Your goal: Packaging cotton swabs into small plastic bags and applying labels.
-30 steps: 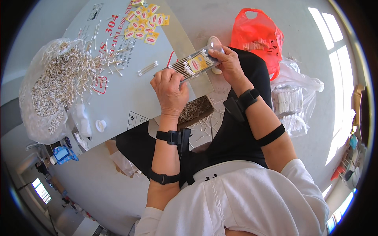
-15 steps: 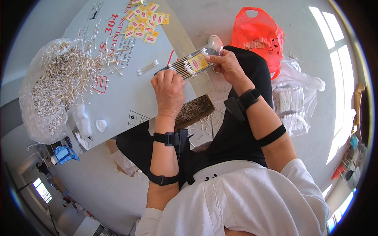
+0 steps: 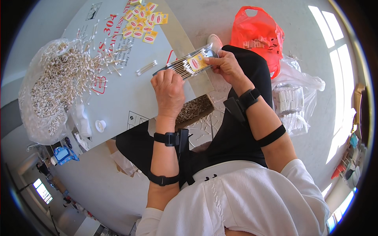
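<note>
Between my hands, at the table's right edge, lies a clear plastic bag of cotton swabs (image 3: 179,68), tilted up to the right, with a yellow label card (image 3: 195,62) over the swabs. My left hand (image 3: 168,88) is closed on the bag's left end, its fingertips curled out of sight. At the other end, my right hand (image 3: 230,67) grips the bag, thumb pressed on the label card's right side. Left of the bag, a few loose swabs (image 3: 146,67) lie side by side on the grey table (image 3: 118,88).
A large clear bag (image 3: 29,118) spills a heap of cotton swabs (image 3: 59,78) onto the table's left. Yellow label cards (image 3: 141,21) are scattered at the far edge. A box of swabs (image 3: 195,110) sits below the table edge. A red bag (image 3: 254,29) and white-filled plastic bag (image 3: 289,100) lie right.
My right thumb and the label card have shifted slightly left along the bag. My left hand stays almost where it was.
</note>
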### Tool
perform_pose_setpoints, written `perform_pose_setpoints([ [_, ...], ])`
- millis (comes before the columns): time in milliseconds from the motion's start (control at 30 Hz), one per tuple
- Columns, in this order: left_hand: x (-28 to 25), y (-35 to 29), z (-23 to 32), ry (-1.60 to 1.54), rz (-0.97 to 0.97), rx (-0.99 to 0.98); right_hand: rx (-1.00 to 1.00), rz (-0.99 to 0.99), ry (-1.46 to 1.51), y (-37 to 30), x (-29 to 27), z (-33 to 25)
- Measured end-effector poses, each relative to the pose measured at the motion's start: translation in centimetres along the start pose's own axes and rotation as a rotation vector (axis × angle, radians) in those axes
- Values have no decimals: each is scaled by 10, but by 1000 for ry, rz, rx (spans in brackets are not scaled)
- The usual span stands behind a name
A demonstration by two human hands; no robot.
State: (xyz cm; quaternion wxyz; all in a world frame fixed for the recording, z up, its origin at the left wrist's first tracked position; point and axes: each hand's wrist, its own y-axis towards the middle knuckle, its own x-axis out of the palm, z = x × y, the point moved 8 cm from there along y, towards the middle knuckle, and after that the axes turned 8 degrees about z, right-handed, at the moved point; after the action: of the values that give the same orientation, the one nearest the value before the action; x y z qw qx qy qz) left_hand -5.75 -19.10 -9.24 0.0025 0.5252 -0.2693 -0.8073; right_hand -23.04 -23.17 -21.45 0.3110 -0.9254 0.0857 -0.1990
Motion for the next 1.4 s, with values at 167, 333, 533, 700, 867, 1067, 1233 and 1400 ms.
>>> perform_pose_setpoints([
  [167,-2,-3,-5,9,-22,-27,-4,0,-3,0,0,-1],
  [333,0,-1,-4,2,-12,-22,-8,-21,-1,-1,2,-1],
  [533,7,5,2,-26,2,26,-31,-25,-4,-2,4,-3],
  [700,5,1,-5,-232,143,-208,-71,-51,-99,-2,3,-5],
  [867,11,-4,-27,-574,417,-484,-221,108,381,2,2,-20],
  [1067,35,3,-23,-747,370,-591,-435,-63,123,-2,29,-24],
  [1233,35,4,-17,-797,425,-642,-396,-89,216,-6,32,-22],
  [1400,38,6,-14,-836,480,-669,-425,-22,60,-9,31,-25],
])
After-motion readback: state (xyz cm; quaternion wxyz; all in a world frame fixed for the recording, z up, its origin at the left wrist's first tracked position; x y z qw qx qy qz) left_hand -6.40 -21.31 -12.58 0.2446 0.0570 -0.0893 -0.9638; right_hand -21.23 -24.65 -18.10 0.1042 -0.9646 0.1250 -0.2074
